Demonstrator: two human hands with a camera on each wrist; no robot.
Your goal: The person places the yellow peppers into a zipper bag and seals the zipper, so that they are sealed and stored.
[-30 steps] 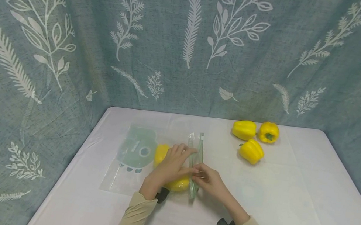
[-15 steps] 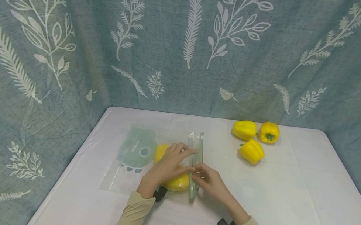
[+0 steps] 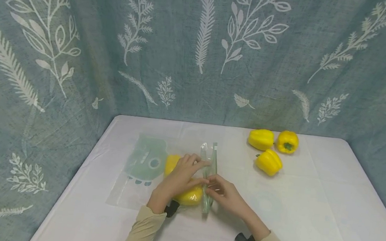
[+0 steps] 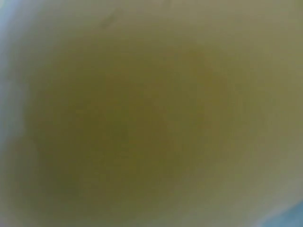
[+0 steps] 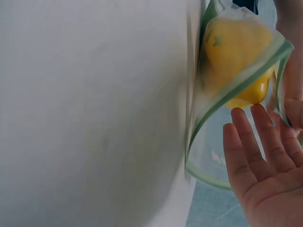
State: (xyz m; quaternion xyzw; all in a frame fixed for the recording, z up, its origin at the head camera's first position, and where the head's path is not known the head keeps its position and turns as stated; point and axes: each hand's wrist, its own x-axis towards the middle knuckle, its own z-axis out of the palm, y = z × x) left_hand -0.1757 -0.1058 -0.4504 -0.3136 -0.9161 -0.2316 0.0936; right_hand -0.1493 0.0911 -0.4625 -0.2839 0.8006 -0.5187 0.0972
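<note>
A clear zip bag point(image 3: 124, 192) with a green cartoon print lies on the table, yellow bell peppers point(image 3: 191, 196) inside. My left hand point(image 3: 180, 176) reaches across the bag over the peppers, thumb and index finger holding its mouth edge. At the right side of that mouth is my right hand point(image 3: 225, 195). In the right wrist view the green-edged opening gapes, showing a bagged bell pepper point(image 5: 236, 52). There my right hand point(image 5: 270, 175) has its fingers extended, tips right at the opening below the pepper. The left wrist view is a brownish blur.
Beyond the hands at the back right, three loose yellow bell peppers sit together: one on the left point(image 3: 261, 139), one at the right point(image 3: 287, 142), one in front point(image 3: 269, 162). A patterned blue-green curtain point(image 3: 196, 93) borders the white table point(image 3: 311, 213).
My hands stay at the bag's mouth with only slight shifts. The right wrist has moved a little toward the right. The bag and loose peppers keep their places.
</note>
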